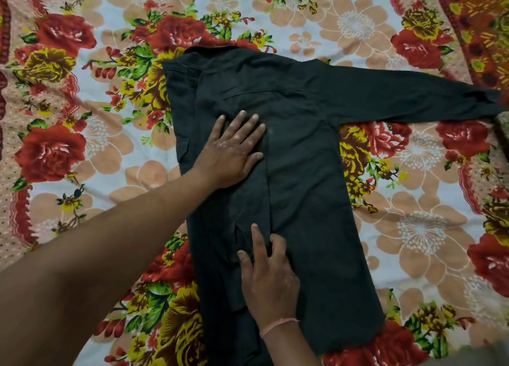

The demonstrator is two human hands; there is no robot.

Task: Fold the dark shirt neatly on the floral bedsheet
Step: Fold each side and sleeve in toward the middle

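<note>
Floral bedsheet (82,151) covers the bed. Left hand (231,151) flat, fingers straight and spread, pressing the dark shirt (303,173) mid-body. Shirt lies centre, left side folded inward. Right hand (270,277) presses the lower fold, fingers relaxed, gripping nothing; pink wrist thread (278,324). Sleeve (413,95) stretched out right.

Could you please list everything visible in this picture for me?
bedsheet: one, floral red, yellow, peach and white, under everything
shirt: one, dark, middle of the bedsheet, one sleeve stretched out to the right
thread: one, pink, round the right wrist
unclear item: one, brownish, right edge by the cuff
left hand: one, flat on the shirt's upper middle
right hand: one, fingers pressing the shirt's lower part
</note>
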